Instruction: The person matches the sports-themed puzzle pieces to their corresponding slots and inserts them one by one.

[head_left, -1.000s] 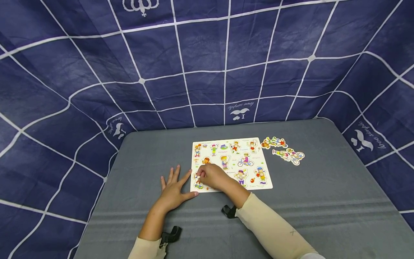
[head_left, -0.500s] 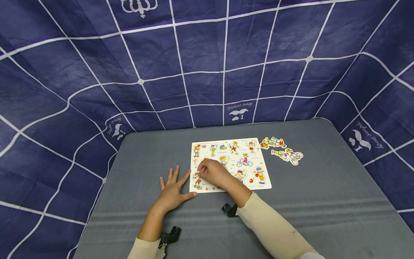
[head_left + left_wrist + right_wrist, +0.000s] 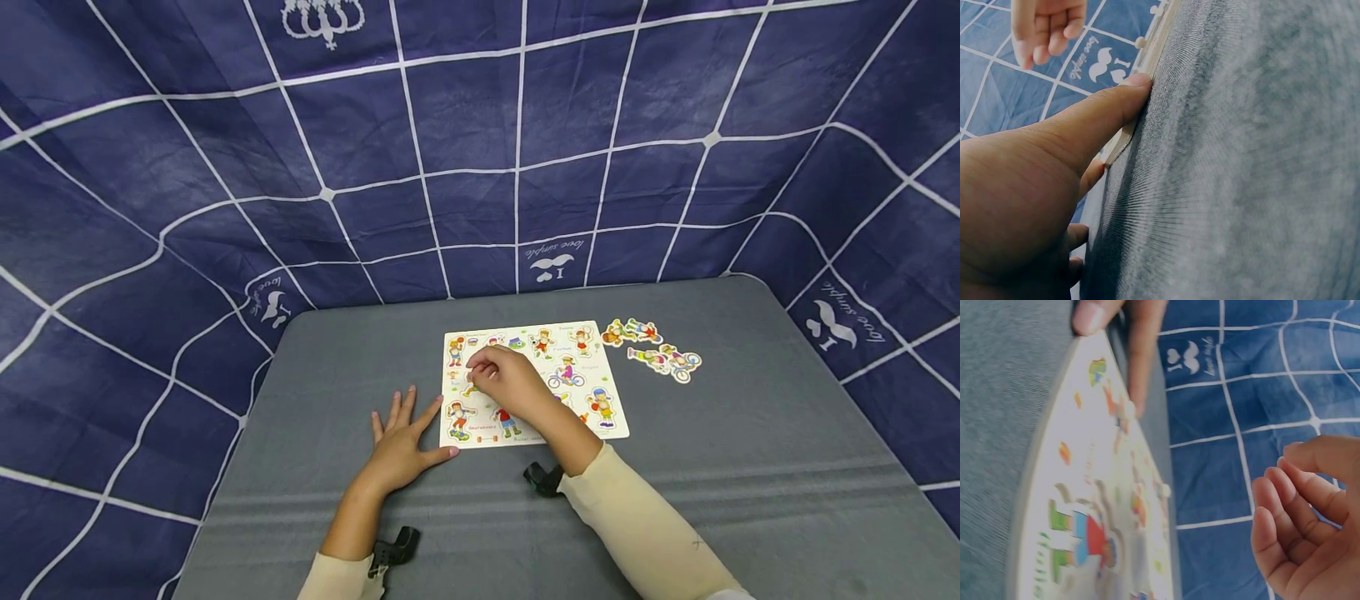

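Grey table (image 3: 315, 392) bears the flat left hand (image 3: 400, 446) bracing the puzzle board (image 3: 611, 421), while the loosely curled, empty right hand (image 3: 508, 379) hovers above, loose pieces (image 3: 660, 350) beyond.

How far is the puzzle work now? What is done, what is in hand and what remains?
Done: four loose pieces lie on the table, right of the board. In hand: the left hand lies flat with its thumb against the board's left edge; the right hand hovers, fingers curled, over the board's upper left. Whether it holds a piece I cannot tell. Left: most figures sit in the board.
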Available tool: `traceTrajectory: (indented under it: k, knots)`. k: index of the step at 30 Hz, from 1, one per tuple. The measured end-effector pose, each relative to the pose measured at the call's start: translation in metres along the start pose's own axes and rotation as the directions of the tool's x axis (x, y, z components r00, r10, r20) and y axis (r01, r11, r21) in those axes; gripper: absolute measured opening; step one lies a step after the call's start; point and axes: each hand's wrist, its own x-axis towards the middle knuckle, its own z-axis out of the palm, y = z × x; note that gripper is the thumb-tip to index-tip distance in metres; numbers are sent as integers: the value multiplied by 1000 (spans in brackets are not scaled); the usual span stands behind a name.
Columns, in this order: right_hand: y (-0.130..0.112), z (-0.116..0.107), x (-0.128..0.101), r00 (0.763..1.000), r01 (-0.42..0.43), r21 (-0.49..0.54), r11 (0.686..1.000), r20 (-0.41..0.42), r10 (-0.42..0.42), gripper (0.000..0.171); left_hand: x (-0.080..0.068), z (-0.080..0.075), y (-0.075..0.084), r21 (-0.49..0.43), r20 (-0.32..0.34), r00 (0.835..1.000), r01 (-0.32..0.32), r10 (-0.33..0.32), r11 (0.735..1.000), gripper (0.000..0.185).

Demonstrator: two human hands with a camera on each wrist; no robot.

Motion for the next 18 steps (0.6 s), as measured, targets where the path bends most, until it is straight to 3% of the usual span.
traceTrajectory:
  k: [11, 18]
  knots:
    - [7, -27, -7, 992, -67, 79, 995, -98, 75, 14, 0, 1, 0, -2, -4, 1000, 0, 0, 1000, 92]
    - [20, -42, -12, 982, -110, 76, 991, -147, 120, 15, -1, 1, -1, -10, -5, 1000, 7, -7, 1000, 93]
